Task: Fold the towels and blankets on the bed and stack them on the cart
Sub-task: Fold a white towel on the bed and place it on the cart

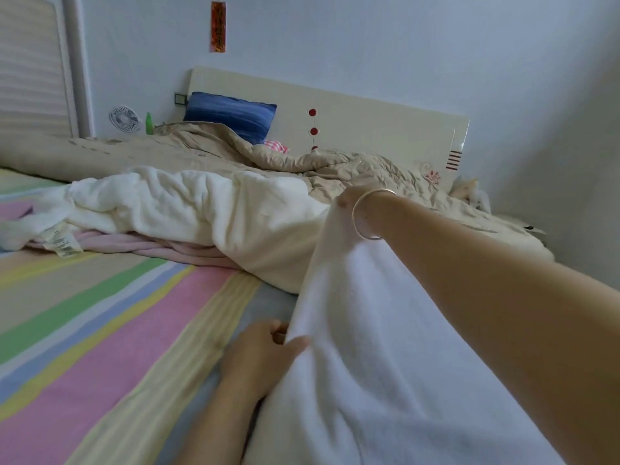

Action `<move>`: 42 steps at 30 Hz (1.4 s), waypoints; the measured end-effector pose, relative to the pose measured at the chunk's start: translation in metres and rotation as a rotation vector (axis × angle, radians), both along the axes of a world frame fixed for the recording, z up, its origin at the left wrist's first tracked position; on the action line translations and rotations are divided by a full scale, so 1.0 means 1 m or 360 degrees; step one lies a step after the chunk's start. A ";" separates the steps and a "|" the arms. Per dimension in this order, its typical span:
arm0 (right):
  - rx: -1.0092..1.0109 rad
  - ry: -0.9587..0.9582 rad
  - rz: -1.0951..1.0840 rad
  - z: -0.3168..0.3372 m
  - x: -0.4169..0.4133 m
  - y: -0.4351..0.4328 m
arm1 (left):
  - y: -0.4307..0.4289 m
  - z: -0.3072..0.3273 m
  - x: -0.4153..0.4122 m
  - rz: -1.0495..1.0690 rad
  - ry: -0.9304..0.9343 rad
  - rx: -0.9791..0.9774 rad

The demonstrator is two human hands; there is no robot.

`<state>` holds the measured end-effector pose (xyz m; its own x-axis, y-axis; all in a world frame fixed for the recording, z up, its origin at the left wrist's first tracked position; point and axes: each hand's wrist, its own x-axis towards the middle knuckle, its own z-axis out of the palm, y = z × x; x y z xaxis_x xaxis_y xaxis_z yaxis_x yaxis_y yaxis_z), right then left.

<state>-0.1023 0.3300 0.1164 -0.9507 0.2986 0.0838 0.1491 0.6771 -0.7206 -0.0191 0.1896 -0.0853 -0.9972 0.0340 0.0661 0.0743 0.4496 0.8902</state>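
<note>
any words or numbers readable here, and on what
No text can be read.
red strip on the wall: gold characters, too blurred to read.
label at the left end of the blanket pile: printed lines, too small to read.
headboard: only red dots and stripes, no words.
white towel, held by the left hand and right hand: no print in view.
</note>
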 end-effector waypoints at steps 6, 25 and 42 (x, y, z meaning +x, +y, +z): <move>-0.0077 0.0181 0.0228 0.014 -0.023 -0.007 | -0.002 -0.004 -0.002 0.0155 0.0157 -0.0136; 0.1272 0.0394 0.0176 -0.079 -0.013 0.048 | 0.006 -0.003 -0.003 0.0357 0.0023 -0.0466; 0.1369 0.1044 0.0399 -0.093 0.039 0.033 | 0.006 -0.001 0.003 0.0393 0.0150 -0.0633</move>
<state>-0.0636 0.3631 0.0237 -0.6716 -0.2955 0.6795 -0.3005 0.9469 0.1148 -0.0158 0.1960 -0.0865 -0.9690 -0.1620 0.1868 -0.0051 0.7683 0.6401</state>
